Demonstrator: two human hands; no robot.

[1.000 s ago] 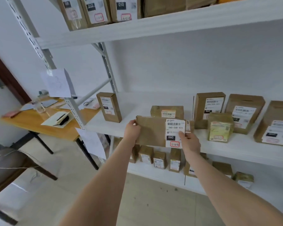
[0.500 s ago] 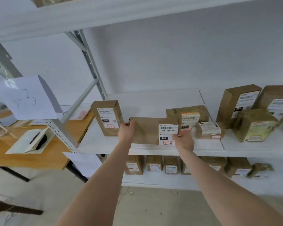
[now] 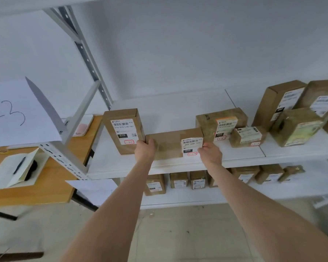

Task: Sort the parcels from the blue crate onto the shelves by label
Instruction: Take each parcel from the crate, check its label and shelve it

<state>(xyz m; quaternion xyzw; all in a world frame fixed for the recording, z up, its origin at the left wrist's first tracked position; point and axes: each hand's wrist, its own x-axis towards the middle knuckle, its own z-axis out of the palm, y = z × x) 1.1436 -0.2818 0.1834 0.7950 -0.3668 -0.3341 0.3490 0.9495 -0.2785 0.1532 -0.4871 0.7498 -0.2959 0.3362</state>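
A: What escapes us at nine o'clock?
B: The paper sign (image 3: 17,112) runs off the edge; we read only "-3".
A: And the parcel (image 3: 167,146) we hold?
B: Its red stamp is too small to read, and our left hand (image 3: 144,150) and right hand (image 3: 211,155) hide most of their fingers behind it. At three o'clock a box (image 3: 319,89) is cut off.

At our nine o'clock we see a wooden tabletop (image 3: 53,186) carrying an open notebook (image 3: 6,174) with a pen (image 3: 19,165) lying on it. Toward ten o'clock, a pink item (image 3: 81,128) sits near its far edge. Pale floor (image 3: 178,233) lies at six o'clock.
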